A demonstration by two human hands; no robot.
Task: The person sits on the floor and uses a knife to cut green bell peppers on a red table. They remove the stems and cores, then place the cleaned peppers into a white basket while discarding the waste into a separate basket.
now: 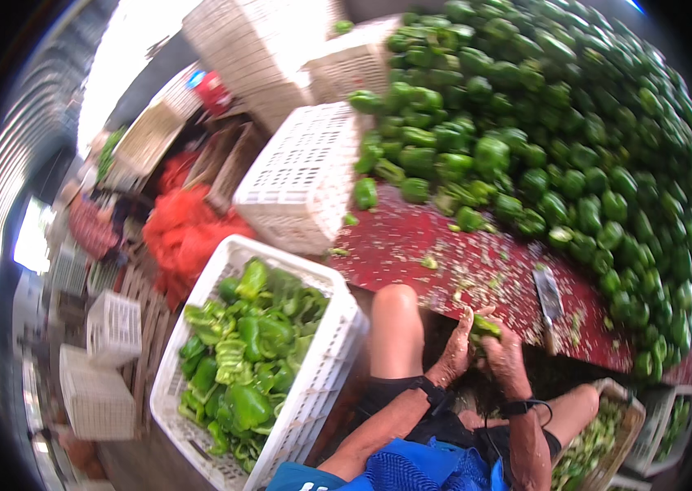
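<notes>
A green bell pepper piece (486, 326) is held between my two hands, in front of my knees at the table's near edge. My left hand (453, 355) grips its left side with the thumb and fingers pointing up. On the other side, my right hand (505, 356) closes around it; the fingers hide much of the pepper. A wide-bladed knife (547, 293) lies on the red tabletop (395, 239), its handle toward me, right of my hands. Pale seeds and green scraps are scattered over the tabletop.
A large heap of whole green peppers (554, 123) covers the table's far and right sides. A white crate (333, 362) of cut peppers stands at my left. An overturned white crate (296, 159), red mesh sacks (192, 227) and a crate of scraps (628, 417) are nearby. A person (91, 227) sits farther left.
</notes>
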